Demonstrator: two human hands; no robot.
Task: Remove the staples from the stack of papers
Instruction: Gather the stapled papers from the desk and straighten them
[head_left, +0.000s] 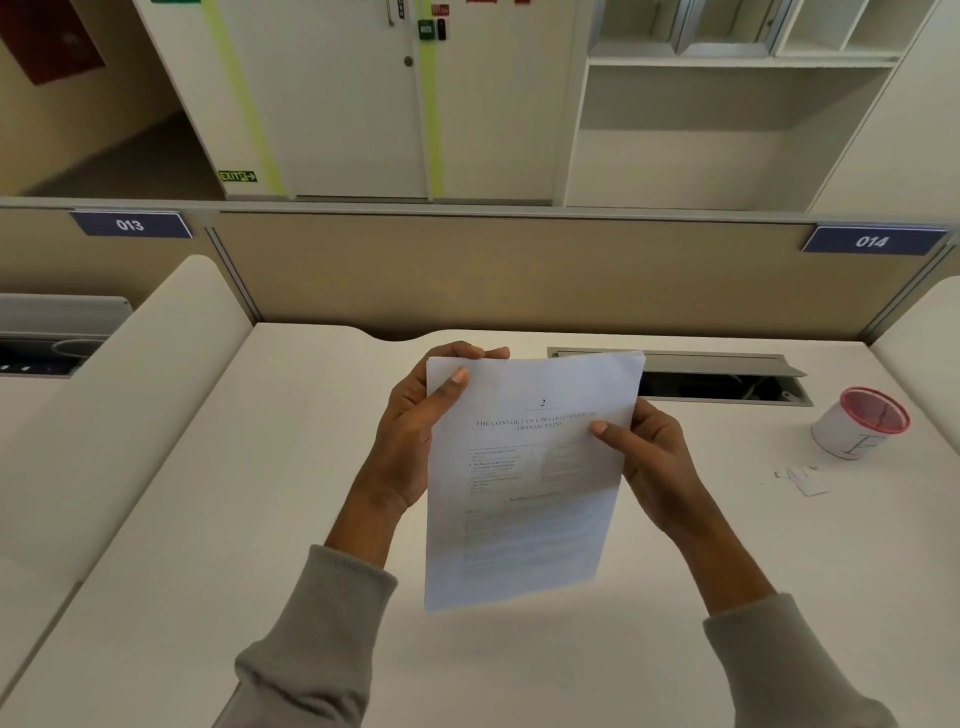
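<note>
Above the desk, head view: the stack of papers (524, 483) is held up off the white desk (208, 519), front page toward the camera and slightly tilted, top edge toward the beige partition (519, 280).
Left hand (415, 431): grips the top left corner; the thumb lies on the front page, and the fingers are curled behind, with tips showing over the top edge.
Right hand (649, 457): pinches the right edge about a third of the way down, thumb on the front and fingers behind the sheets.
Front page: a "2" above a printed heading; the smaller text is blurred, and whether a staple sits in the corner cannot be told.
Right side of the desk: a white container with a red rim (860, 423) stands well apart from the papers, with small white scraps (808, 480) lying near it.
Behind the papers: an open cable hatch (727, 384) set in the desk.
Partition signs: 013 (130, 224) at the left and 014 (872, 241) at the right.
Sleeves: grey on both arms.
</note>
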